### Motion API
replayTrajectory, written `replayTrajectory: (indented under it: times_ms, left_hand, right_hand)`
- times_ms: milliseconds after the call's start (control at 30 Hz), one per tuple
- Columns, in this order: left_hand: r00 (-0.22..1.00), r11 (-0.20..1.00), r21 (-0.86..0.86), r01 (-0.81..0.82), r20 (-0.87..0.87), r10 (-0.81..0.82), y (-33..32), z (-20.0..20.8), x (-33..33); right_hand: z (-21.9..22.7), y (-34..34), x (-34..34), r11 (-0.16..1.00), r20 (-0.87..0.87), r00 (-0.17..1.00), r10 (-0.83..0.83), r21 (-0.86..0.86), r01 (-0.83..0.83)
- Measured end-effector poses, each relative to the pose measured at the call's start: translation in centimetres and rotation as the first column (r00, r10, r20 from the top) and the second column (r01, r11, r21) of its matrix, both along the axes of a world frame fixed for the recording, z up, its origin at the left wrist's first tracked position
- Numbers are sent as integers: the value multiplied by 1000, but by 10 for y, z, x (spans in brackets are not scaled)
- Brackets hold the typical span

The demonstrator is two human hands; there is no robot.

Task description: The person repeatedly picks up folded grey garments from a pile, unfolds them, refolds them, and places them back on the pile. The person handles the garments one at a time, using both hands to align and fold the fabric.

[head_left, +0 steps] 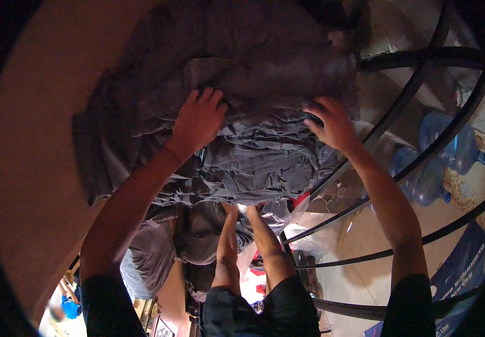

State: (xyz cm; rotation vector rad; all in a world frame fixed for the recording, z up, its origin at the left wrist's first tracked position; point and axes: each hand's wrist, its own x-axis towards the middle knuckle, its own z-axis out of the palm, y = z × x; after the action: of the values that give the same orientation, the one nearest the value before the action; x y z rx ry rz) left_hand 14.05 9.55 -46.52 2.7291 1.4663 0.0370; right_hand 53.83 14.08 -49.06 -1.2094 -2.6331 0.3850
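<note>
The left hand of the person lies palm down on a dark grey garment of soft, crumpled cloth, w/ its fingers a little spread and pointing to the far side; no grip is seen there. The right hand is at the right part of the same garment, its thumb and fingers standing apart in a wide shape; one can't tell if the fingertips touch the cloth. The garment is in the middle of the scene, in front of the person: many small folds are gathered btwn. the hands and on the near side, while the far part is smoother, w/ a sq. patch of the same dark cloth near the left fingertips. On the right stand curved black bars, and behind them, approx. at mid height, lie transparent blue plastic bottles. At the near left, below the garment, is a pile of paler grey cloth. Farther left, v. small, a person in a bright blue shirt is seen.
</note>
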Motion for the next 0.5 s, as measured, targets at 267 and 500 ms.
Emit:
replayTrajectory:
  times_ms: [267,500]
  left_hand:
    - [699,894,24,-448,632,334,89,69,7]
    - [949,995,-4,96,301,-90,18,53,-20]
  right_hand:
    - [66,82,19,924,-425,830,-362,-46,380]
    - [41,4,17,998,-6,1000,-15,67,15]
